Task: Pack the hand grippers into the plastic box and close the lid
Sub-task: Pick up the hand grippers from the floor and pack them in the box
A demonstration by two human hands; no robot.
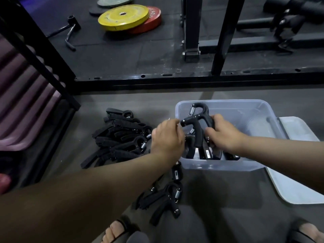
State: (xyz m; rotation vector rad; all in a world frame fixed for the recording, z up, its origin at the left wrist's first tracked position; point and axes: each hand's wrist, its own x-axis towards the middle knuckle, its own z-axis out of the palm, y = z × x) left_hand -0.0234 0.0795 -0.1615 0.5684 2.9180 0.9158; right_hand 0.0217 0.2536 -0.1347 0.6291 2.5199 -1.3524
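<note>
**Spotter:** What have you got?

**Operator:** My right hand (222, 133) is clenched round one handle of a hand gripper (196, 121). I hold it upright over the plastic box (228, 104), just above the packed grippers (207, 153) standing under my palm.

**Spotter:** And the left?

**Operator:** My left hand (167, 137) is curled at the box's rim, right beside that gripper's knob end. I cannot tell whether it grasps the knob, the rim or nothing.

**Spotter:** What worries you?

**Operator:** The handles splay wide. If I push it down crooked, I expect it to wedge across the row and stick up. Then the lid (298, 172), lying flat outside my right forearm, won't seat. The loose pile (121, 137) outside my left hand also looks tangled, so one pull may drag several along.
</note>
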